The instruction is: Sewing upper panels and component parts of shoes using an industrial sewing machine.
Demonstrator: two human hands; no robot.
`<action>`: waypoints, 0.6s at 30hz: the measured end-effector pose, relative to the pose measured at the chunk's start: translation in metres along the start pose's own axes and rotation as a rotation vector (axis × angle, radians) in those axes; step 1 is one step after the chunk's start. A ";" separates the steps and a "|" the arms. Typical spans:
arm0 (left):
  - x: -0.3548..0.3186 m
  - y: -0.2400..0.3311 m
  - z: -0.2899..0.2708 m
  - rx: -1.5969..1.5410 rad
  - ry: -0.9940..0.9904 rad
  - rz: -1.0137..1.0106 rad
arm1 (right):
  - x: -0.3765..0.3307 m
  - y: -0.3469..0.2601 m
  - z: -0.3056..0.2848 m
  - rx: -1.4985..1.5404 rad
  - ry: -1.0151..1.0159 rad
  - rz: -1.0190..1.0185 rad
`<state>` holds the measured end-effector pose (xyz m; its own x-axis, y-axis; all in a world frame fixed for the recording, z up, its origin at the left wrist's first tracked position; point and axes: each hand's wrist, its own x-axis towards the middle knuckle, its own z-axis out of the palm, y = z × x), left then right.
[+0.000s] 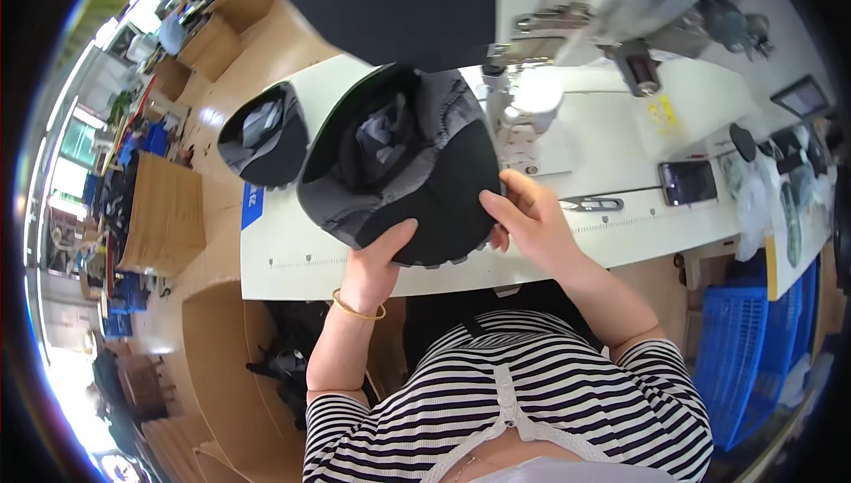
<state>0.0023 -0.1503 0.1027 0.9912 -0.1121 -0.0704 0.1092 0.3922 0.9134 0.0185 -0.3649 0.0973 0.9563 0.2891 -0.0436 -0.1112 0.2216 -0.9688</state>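
Note:
Both hands hold a black and grey cap [448,186] above the white sewing table, its hollow inside facing up. My left hand [377,266] grips the near left edge, thumb on top and fingers hidden beneath. On the right edge, my right hand [529,217] pinches the black part between thumb and fingers. A similar second cap [282,153] lies at the table's left end. Just beyond my right hand stands a sewing machine [527,106], its lamp glaring white. Thread snips [592,205] lie right of that hand.
A phone [689,182] rests on the table [292,279] at right, near plastic bags [745,199]. Blue baskets [731,350] stand below right. An open cardboard box [208,332] with black items sits below left. A dark panel [399,4] hangs over the far side.

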 end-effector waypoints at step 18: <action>0.008 0.060 0.049 0.000 -0.026 -0.152 | -0.021 -0.029 0.003 0.366 -0.021 0.038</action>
<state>0.0127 -0.1721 0.1765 0.9609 -0.1941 -0.1975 0.2580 0.3691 0.8929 0.0005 -0.3750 0.1275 0.9441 0.3222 -0.0694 -0.2399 0.5274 -0.8150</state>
